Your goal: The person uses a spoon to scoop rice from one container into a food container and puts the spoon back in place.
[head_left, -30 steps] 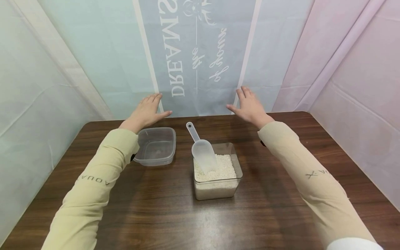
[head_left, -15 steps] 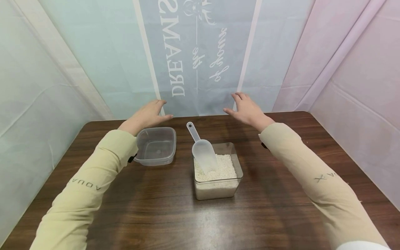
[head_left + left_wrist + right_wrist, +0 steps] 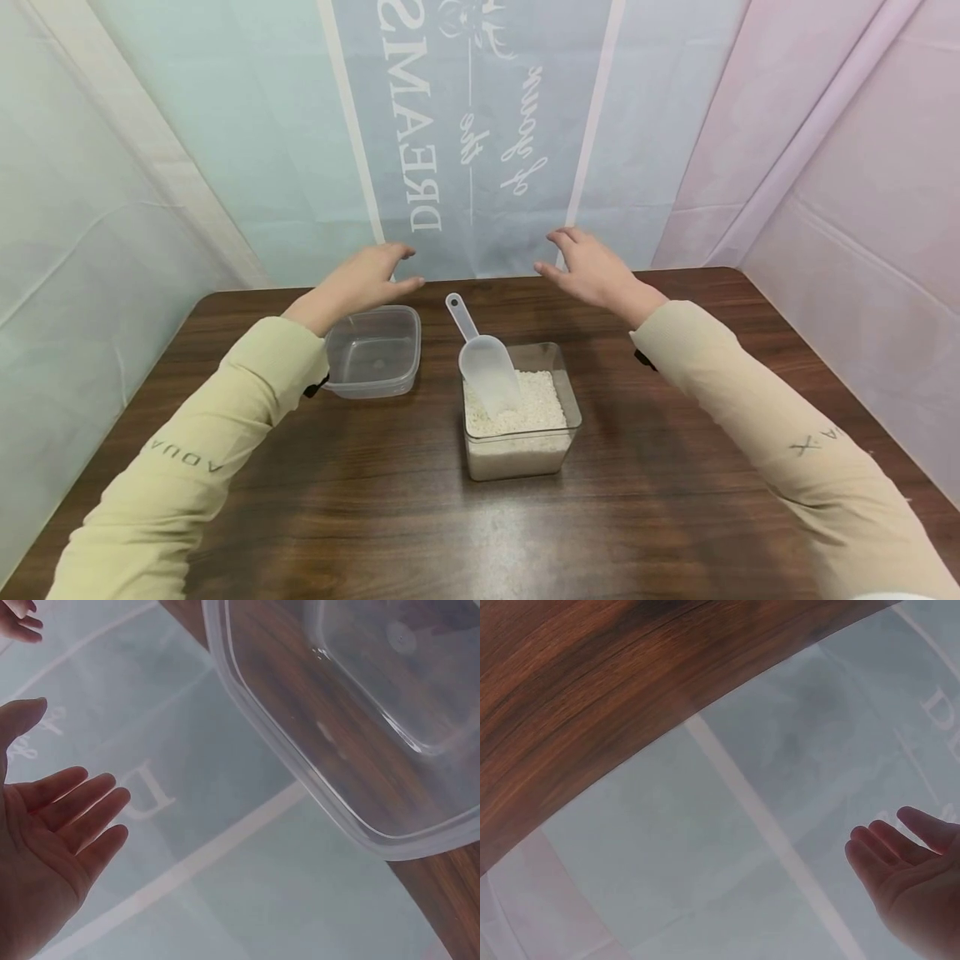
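Observation:
Both hands hover above the far edge of a dark wooden table, holding nothing. My left hand is open with relaxed fingers, just beyond an empty clear plastic container; the left wrist view shows its open palm and the container's rim. My right hand is open too, beyond and right of a clear square tub of white rice. A translucent white scoop stands in the rice with its handle pointing up and back. The right wrist view shows the straight fingers.
Pale fabric sheets wall in the table on the left, back and right; the back panel carries mirrored lettering. Both arms wear beige long sleeves. Bare wood lies in front of the two containers.
Both hands have drawn back from the back sheet towards me and moved slightly inward, fingers relaxing a little. The containers and scoop have not moved.

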Demonstrator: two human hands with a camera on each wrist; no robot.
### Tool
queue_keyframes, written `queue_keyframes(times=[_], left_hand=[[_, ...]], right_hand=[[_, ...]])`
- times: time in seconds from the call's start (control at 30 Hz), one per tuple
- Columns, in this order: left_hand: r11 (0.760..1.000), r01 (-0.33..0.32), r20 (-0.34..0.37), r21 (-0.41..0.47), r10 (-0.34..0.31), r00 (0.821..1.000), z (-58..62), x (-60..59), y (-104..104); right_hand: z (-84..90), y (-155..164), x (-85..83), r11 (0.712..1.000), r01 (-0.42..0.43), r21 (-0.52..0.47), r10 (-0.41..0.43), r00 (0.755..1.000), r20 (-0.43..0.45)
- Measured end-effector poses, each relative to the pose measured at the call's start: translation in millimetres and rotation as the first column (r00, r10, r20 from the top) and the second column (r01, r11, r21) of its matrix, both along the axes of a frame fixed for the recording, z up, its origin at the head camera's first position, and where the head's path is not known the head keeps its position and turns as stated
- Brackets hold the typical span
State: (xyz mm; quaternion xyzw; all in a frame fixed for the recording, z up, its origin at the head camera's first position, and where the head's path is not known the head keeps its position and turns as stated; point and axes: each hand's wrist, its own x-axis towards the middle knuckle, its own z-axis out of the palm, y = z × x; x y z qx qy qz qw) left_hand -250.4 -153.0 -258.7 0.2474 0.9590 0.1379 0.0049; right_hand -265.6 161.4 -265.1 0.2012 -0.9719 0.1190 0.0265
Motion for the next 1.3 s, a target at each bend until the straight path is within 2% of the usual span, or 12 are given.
queue_keyframes(times=[0.33, 0.8, 1.13, 1.3], left_hand=[[0.996, 0.057, -0.048, 0.067, -0.054, 0.997, 7.2, 11.1, 7.5], [0.985, 0.093, -0.05, 0.143, -0.086, 0.995, 25.4, 30.7, 14.0], [0.974, 0.111, -0.051, 0.199, -0.103, 0.993, 30.0, 43.6, 17.5], [0.971, 0.118, -0.057, 0.21, -0.108, 0.993, 31.8, 48.2, 19.1]], right_hand=[[2.4, -3.3, 9.5, 0.999, -0.043, 0.003, 0.043, 0.998, -0.036], [4.1, -4.8, 28.6, 0.995, -0.097, -0.036, 0.095, 0.993, -0.075], [8.5, -3.7, 40.7, 0.994, -0.093, -0.061, 0.09, 0.995, -0.046], [11.2, -3.5, 46.9, 0.99, -0.109, -0.086, 0.102, 0.992, -0.074]])
